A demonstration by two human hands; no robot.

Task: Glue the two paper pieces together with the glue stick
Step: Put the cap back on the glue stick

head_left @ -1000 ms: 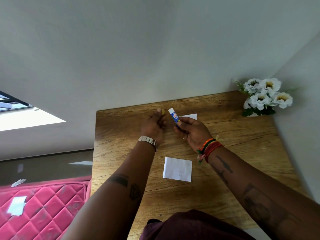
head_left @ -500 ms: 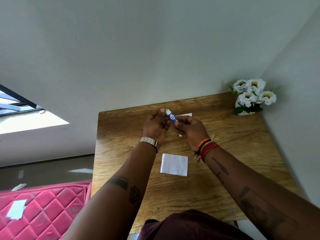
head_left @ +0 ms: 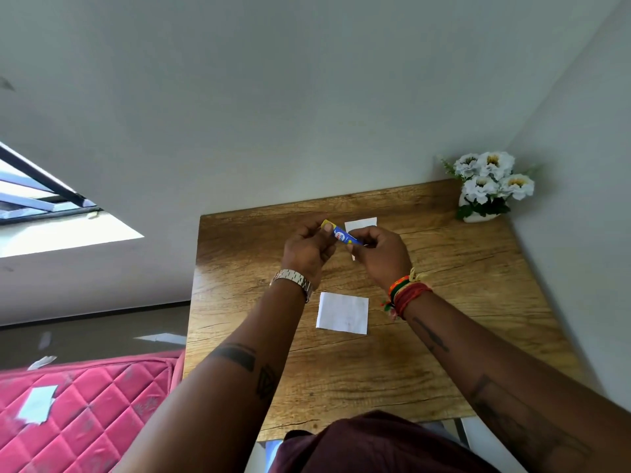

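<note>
Both hands hold a small blue glue stick (head_left: 344, 236) above the far part of the wooden table (head_left: 444, 302). My right hand (head_left: 382, 256) grips its lower end. My left hand (head_left: 307, 249) pinches the yellow cap (head_left: 326, 224) at its upper end. One white paper piece (head_left: 343, 313) lies flat on the table between my wrists. A second white paper piece (head_left: 360, 224) lies farther back, partly hidden behind my right hand.
A white pot of white flowers (head_left: 488, 186) stands at the table's far right corner, against the grey wall. A pink quilted mattress (head_left: 75, 414) with paper scraps on it lies to the left, below table level.
My left hand came over to the glue stick and closed on its top end; the yellow cap it held now sits on the white tip. Both hands drew slightly nearer.
</note>
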